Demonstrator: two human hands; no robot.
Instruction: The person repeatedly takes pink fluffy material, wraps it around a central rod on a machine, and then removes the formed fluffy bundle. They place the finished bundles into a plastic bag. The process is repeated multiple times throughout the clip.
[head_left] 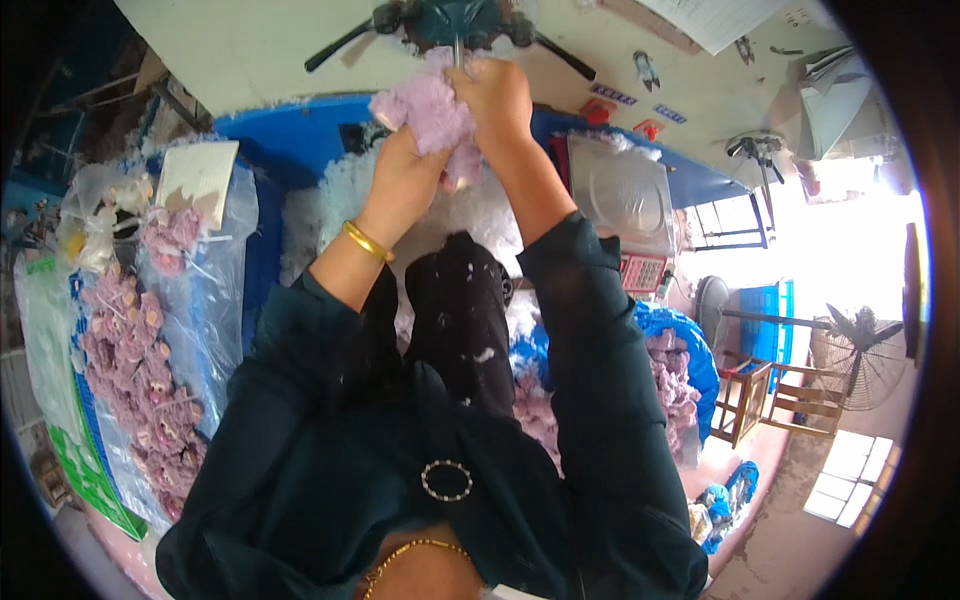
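Observation:
A fluffy pale purple plush toy is held up in front of me at the far side, just below a thin metal tube. My left hand is closed round its lower left part. My right hand grips its upper right side, close beside the tube. The tube comes down from a dark green machine head with black-handled levers on both sides. Whether the tube's end sits inside the toy is hidden by the fur and my fingers.
Loose white stuffing fills a blue-edged trough over my lap. Many purple plush pieces lie on plastic sheeting at left; more fill a blue bag at right. A clear plastic box stands right of my forearm, and a fan farther right.

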